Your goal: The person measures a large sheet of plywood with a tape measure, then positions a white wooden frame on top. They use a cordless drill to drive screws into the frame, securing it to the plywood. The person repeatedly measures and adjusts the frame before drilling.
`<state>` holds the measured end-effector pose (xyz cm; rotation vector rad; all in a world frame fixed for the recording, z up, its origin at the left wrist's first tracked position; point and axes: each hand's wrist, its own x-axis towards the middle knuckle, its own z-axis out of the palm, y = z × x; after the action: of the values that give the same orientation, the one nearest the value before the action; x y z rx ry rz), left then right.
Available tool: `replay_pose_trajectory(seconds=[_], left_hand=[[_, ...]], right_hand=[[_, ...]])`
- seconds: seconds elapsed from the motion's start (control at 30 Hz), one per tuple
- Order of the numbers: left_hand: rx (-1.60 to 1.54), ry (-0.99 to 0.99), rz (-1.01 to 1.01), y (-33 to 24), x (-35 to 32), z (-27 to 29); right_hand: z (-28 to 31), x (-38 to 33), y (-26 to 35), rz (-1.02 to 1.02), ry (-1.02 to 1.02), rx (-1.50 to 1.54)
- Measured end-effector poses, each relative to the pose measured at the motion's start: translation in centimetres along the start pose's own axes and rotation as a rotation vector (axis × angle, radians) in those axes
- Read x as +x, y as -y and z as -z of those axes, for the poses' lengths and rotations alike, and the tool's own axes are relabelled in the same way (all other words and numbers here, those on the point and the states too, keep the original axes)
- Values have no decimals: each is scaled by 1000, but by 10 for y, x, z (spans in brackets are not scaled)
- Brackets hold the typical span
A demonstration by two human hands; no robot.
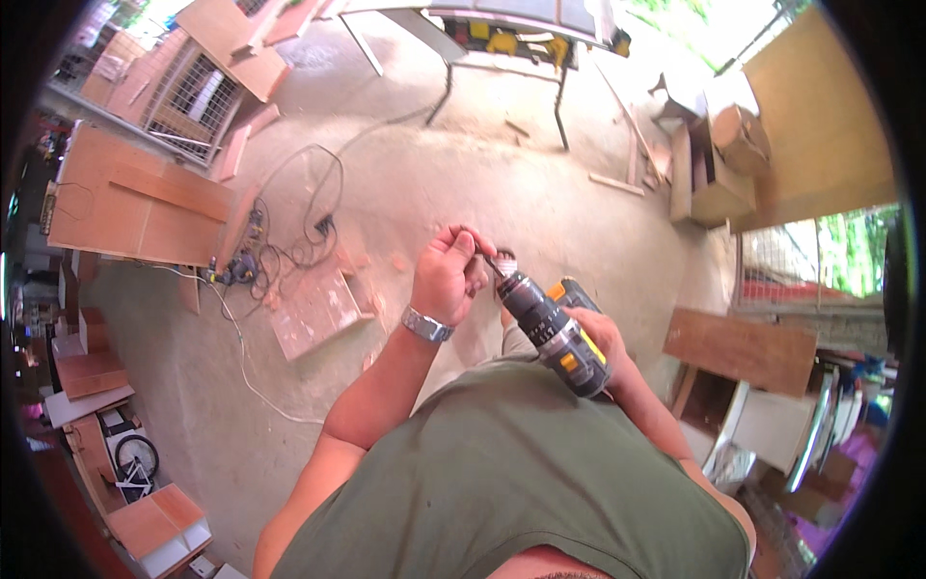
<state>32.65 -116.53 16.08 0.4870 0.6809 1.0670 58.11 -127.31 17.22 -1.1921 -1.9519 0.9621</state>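
Note:
My right hand [600,333] is wrapped round the grip of a black and yellow cordless drill [552,333], held in front of my chest. Its chuck points up and to the left, toward my left hand [449,270]. A thin dark bit [496,267] sticks out of the chuck. The thumb and forefinger of my left hand are pinched together at the bit's tip; whatever small thing they hold there is too small to name. On my left wrist is a metal watch [427,326].
Left on the concrete floor lie a pinkish board box [313,314], tangled cables [289,246] and a power tool [234,270]. A folding-leg worktable [521,14] stands ahead. Wooden boxes [709,183] and boards [743,347] are at the right, wooden panels [145,198] at the left.

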Motion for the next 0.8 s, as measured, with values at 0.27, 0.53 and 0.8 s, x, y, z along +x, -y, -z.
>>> replay_pose_trajectory(seconds=[0.27,0.53,0.8], left_hand=[[-33,-141,-111,-79,134,0],[-182,-127,-121,-155,249,30],[-267,-102,-5,-246,402,105]], right_hand=[[72,185,-34,2,127,103],[98,350,-68,23,145,358],[75,527,-93,-40,95,239]])
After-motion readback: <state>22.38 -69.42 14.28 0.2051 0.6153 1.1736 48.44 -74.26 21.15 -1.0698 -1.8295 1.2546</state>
